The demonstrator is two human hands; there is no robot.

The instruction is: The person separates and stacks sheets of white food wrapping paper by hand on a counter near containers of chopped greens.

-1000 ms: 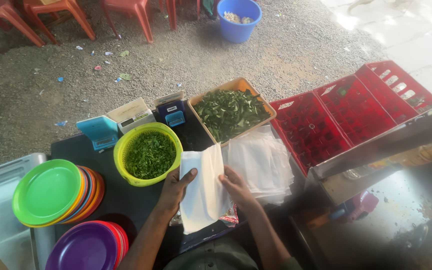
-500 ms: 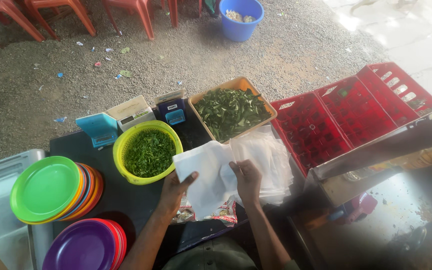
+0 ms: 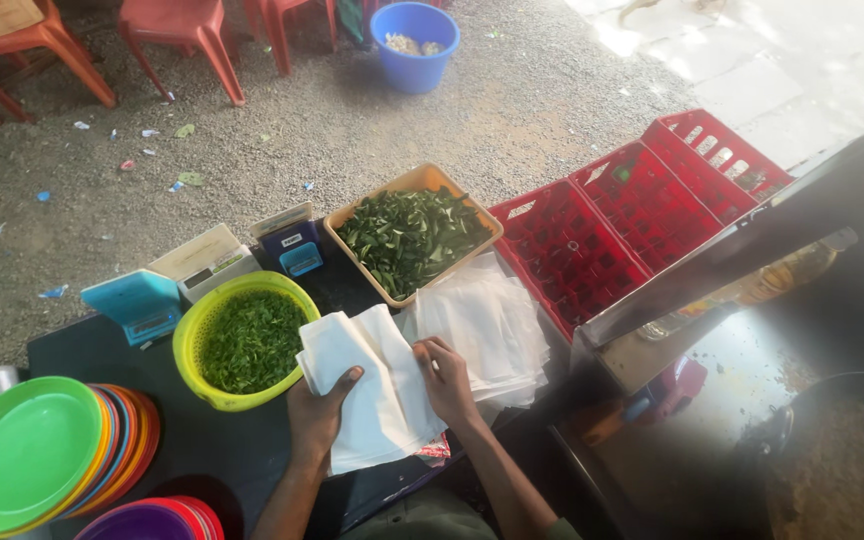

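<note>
My left hand [image 3: 318,412] grips a bunch of white paper sheets [image 3: 372,385] from below, thumb on top. My right hand [image 3: 447,378] pinches the right edge of the same sheets, peeling one apart. Just to the right lies a stack of white paper sheets [image 3: 487,322] on the dark table [image 3: 217,455]. A yellow-green colander of chopped greens [image 3: 242,340] sits left of my left hand. Behind the sheets stands a tan tray of whole green leaves [image 3: 412,235].
Stacks of coloured plastic plates, green on top [image 3: 27,450] and purple on top [image 3: 147,520], lie at the left. Small card stands [image 3: 287,240] sit behind the colander. Red crates [image 3: 642,205] are at the right, a blue bucket [image 3: 414,30] and red chairs [image 3: 177,30] beyond.
The view has shifted right and down. My hands have folded and bunched the white sheets, and my right hand has moved from the sheet's middle to its right edge.
</note>
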